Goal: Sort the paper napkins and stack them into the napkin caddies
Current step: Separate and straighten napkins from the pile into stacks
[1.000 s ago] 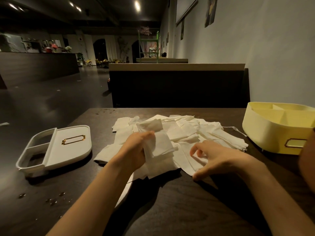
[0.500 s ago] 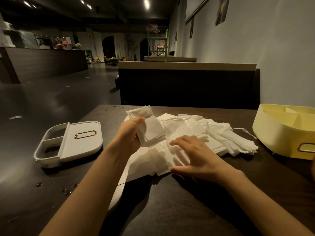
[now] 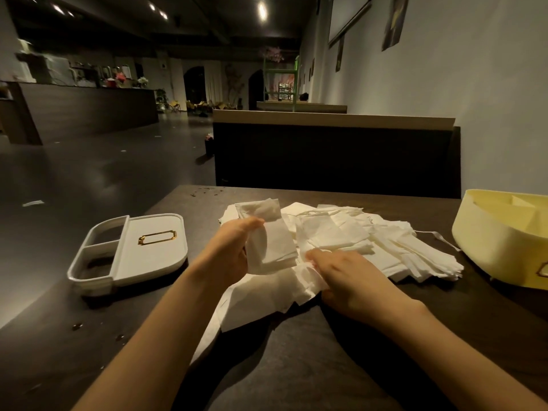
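The loose napkin pile lies at tabletop centre; the left hand grips a small squared stack at the pile's 9 o'clock edge, and the right hand rests nearly flat on its 6 o'clock edge, gripping nothing. Square each added napkin's edges against the stack before transfer. The white caddy stands at 9 o'clock, the yellow caddy at 3 o'clock.

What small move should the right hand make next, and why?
Probably the right hand should pick one napkin off the napkin pile it rests on and add it to the bundle that the left hand grips, since that bundle looks thin.
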